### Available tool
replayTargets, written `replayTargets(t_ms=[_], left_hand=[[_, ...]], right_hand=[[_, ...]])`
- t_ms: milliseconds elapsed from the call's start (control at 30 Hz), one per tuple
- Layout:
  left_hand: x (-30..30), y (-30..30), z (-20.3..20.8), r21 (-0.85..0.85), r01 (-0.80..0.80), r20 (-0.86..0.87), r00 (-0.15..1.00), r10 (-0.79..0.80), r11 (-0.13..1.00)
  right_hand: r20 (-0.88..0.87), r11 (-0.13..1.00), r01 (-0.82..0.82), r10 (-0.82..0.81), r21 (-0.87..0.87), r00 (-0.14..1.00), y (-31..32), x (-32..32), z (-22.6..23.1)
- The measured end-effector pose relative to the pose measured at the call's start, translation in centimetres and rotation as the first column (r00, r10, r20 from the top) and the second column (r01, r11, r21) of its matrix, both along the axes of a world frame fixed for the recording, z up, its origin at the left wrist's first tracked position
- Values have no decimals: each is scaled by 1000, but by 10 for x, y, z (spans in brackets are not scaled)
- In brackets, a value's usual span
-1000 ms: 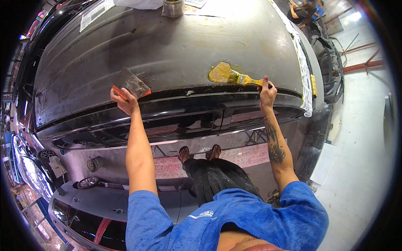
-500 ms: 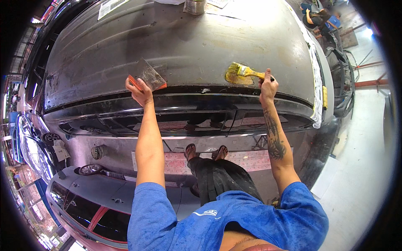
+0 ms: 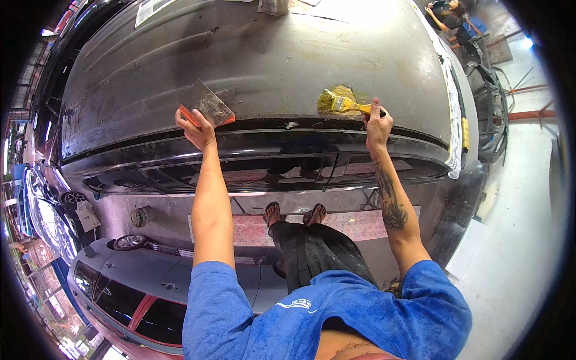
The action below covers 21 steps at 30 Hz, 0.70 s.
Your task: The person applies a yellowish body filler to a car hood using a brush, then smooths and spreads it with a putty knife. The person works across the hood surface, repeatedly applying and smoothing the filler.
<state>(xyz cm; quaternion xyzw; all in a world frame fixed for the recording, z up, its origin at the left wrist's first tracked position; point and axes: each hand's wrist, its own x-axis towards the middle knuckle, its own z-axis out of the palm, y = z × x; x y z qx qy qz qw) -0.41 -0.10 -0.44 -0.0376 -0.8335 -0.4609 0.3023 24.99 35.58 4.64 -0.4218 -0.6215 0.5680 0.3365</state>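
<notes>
My left hand (image 3: pixel 198 130) is closed on the orange edge of a putty spreader (image 3: pixel 215 103), whose grey, stained blade rests on or just above the car roof (image 3: pixel 270 66). To the right, my right hand (image 3: pixel 378 127) grips the handle of a yellow paintbrush (image 3: pixel 351 106). The brush's bristles, coated in yellowish material, lie against a wet amber patch (image 3: pixel 343 91) on the grey roof. Some fingers of both hands are hidden behind the palms. A small pale scrap (image 3: pixel 291 125) sits in the dark groove along the roof's near edge.
A metal can (image 3: pixel 276 6) stands on paper at the far side of the roof. White masking paper (image 3: pixel 447 78) runs down the right edge. Beneath my feet is a pinkish plank (image 3: pixel 252 231). A grey car (image 3: pixel 138 273) is behind at left. Another person (image 3: pixel 447 21) is at far right.
The brush has moved slightly left across the amber patch, with its bristles now at the patch's left side. My left hand and the spreader have shifted only a little with the view.
</notes>
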Motion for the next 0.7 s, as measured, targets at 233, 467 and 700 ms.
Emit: replayTargets(t_ms=[233,467,700], left_hand=[[-1,-2,-5,-1,-17,38,999,17,1000],[0,1,0,19,-14,11,1000,13,1000],[3,0,1,24,6,22,1000,-7,1000]], right_hand=[[-95,997,73,-72,9,993,17,16,13],[-7,998,-27,28,48,1000,-10,4,-7],[131,945,128,-174,301,976,67,30,12]])
